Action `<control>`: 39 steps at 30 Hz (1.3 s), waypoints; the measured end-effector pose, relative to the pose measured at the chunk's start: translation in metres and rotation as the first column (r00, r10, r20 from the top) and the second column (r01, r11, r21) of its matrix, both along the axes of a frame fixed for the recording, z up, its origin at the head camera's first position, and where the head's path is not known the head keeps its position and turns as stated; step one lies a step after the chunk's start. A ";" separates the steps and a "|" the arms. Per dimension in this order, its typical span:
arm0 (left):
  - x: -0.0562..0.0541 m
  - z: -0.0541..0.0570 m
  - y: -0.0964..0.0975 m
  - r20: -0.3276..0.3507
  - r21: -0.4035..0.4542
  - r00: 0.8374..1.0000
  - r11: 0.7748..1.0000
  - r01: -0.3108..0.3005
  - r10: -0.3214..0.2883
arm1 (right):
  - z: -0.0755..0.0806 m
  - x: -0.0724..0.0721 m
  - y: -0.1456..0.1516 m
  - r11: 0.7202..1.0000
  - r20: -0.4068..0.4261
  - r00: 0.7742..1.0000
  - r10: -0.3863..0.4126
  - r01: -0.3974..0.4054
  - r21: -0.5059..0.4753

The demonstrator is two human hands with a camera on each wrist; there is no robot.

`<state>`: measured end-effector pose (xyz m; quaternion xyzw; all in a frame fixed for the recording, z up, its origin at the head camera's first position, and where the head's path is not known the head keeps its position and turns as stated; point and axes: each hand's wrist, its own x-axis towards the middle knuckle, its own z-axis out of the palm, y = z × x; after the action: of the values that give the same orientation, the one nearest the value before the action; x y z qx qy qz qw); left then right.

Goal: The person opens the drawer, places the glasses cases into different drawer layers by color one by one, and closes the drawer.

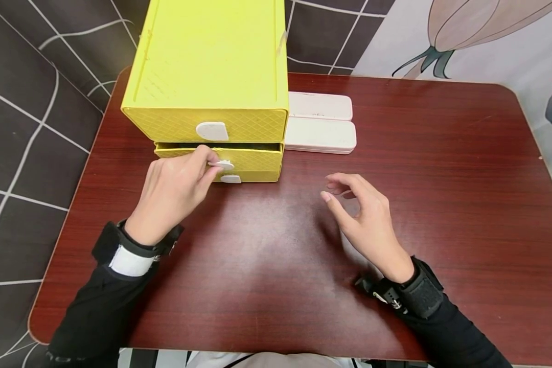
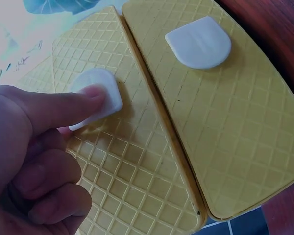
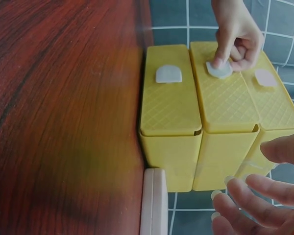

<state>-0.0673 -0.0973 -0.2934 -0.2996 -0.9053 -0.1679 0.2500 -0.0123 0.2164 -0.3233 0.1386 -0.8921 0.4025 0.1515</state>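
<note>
Yellow lattice-faced plastic drawer [image 1: 257, 161] ajar; left hand [image 1: 177, 176] engaged.
Its fingers pinch the drawer's white rounded plastic tab [image 1: 225, 165]; the drawer is the middle of three in the stacked yellow plastic unit [image 1: 216, 56] on the reddish-brown wooden counter [image 1: 441, 204]. The right hand [image 1: 370, 225], fingers loosely parted, holds nothing. Advisable: straight, level motion, free hand bracing the unit.

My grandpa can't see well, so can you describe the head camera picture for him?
A person's left hand pinches the white handle of the slightly open middle drawer in a yellow box. The empty right hand hovers over the reddish-brown table.
</note>
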 end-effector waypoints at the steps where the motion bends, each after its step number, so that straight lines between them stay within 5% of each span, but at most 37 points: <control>1: -0.001 0.000 0.000 -0.002 0.001 1.000 1.000 -0.001 0.001 | 0.000 0.000 0.000 1.000 -0.004 1.000 0.001 -0.001 0.000; 31: -0.004 -0.002 0.002 -0.016 0.044 0.999 0.998 -0.051 0.051 | -0.002 0.000 -0.002 1.000 0.006 1.000 0.003 -0.003 -0.007; 39: 0.005 -0.007 0.001 -0.040 0.073 0.998 0.996 0.047 -0.044 | -0.003 -0.001 -0.003 1.000 0.001 1.000 0.002 -0.002 -0.016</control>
<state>-0.0627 -0.0967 -0.3005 -0.3138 -0.8865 -0.2012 0.2743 -0.0132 0.2132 -0.3265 0.1378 -0.8888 0.4098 0.1519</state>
